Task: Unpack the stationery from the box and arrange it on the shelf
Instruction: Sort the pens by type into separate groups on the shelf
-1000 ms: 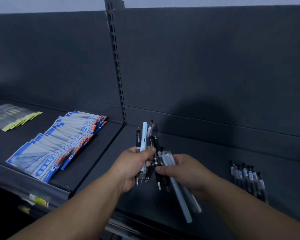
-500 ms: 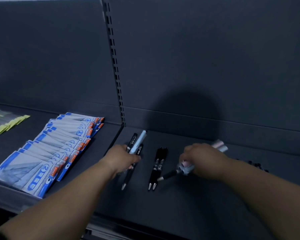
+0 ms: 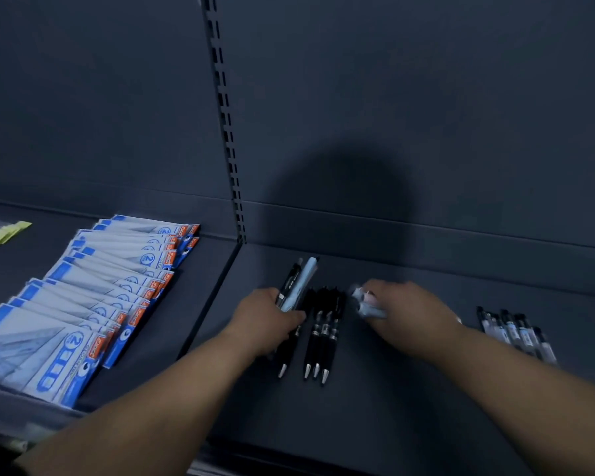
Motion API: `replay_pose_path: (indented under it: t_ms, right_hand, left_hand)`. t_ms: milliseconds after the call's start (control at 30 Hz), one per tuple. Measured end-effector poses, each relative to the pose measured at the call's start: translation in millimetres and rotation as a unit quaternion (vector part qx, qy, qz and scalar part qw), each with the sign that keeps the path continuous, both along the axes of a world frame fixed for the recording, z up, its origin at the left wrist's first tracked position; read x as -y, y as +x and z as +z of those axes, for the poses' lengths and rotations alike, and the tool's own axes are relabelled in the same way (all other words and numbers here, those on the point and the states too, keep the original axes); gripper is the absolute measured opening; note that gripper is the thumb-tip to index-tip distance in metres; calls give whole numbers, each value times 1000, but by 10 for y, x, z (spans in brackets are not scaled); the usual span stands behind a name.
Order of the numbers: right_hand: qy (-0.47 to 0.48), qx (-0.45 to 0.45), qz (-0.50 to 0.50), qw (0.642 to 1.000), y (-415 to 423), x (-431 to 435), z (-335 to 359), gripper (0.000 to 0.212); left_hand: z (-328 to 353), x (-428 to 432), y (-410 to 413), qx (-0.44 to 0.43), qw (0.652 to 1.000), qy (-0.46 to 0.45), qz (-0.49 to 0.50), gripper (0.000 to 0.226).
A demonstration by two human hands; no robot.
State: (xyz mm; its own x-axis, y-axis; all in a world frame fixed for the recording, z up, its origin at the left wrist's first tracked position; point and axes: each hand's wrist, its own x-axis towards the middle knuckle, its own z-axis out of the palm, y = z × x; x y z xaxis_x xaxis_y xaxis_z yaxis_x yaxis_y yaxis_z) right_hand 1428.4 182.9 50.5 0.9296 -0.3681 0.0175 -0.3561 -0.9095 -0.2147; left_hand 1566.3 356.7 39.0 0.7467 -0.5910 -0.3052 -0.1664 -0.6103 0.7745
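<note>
Clutching blue and black pens, left hand at the shelf; right hand grasps pale pens, three black pens between them.

Bare left forearm and bare right forearm, broad at the near edge, tapering toward the wrists. Bare left hand and right hand, rounded knuckles, right fingers blurred. Dim bluish light over all.

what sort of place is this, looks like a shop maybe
Probably a shop's stationery aisle: dark retail shelving with a slotted upright, identical blue packets fanned out in rows, and matching black pens lined up on the shelf, with more pens grouped further right.
</note>
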Motion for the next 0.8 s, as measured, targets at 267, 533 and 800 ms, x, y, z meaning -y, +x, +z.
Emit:
replay_pose_path:
  t_ms: [267, 533, 800]
  right_hand:
    - [218, -61, -169, 959, 147, -287, -41, 27]
    - [326, 22, -237, 915, 74, -335, 34, 25]
    - [591, 158, -254, 749, 128, -519, 331, 28]
  left_hand:
    - [24, -17, -77, 10, 999, 15, -34, 20]
    - [23, -140, -65, 7, 999, -23, -29, 31]
    - [219, -156, -271, -14, 988, -102, -117, 33]
